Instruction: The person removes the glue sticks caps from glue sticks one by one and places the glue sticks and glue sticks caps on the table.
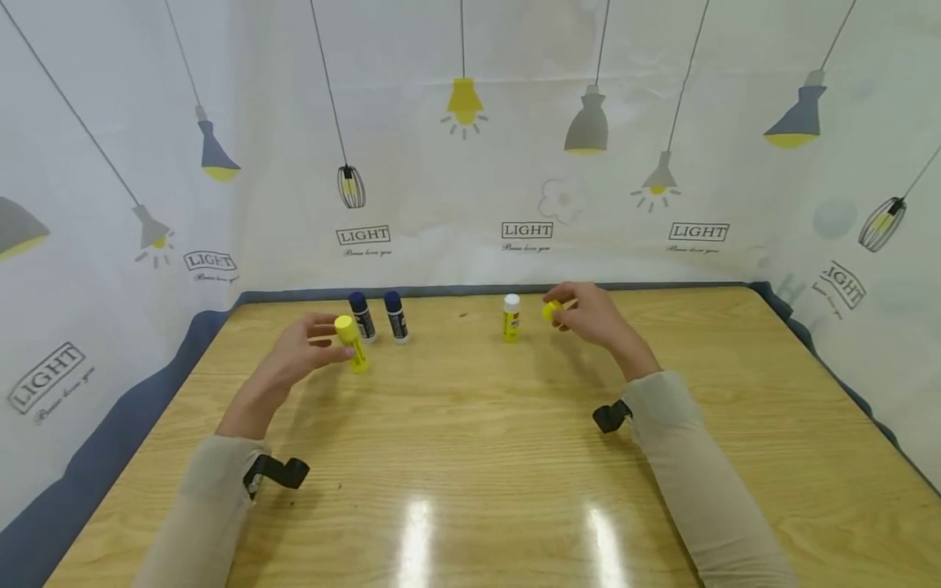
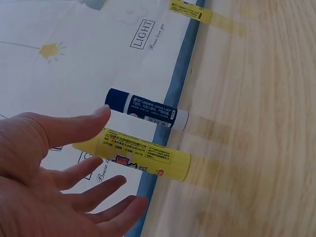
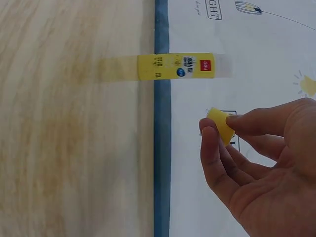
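Beside my left hand (image 1: 296, 353) a yellow glue stick (image 1: 357, 356) with its yellow cap on stands upright on the table. In the left wrist view the thumb and spread fingers reach around the upper part of this stick, not closed on it. Just behind it are two dark blue glue sticks (image 1: 397, 318) with white bases. My right hand (image 1: 594, 315) pinches a yellow cap (image 3: 222, 126) between thumb and fingertips, above the table. To the left of that hand stands an uncapped yellow glue stick (image 3: 177, 66), its whitish top showing.
The wooden table (image 1: 456, 433) ends at a blue strip along the back. Behind it hangs a pale sheet (image 1: 441, 180) printed with lamps. Each wrist carries a black camera mount (image 1: 283, 472).
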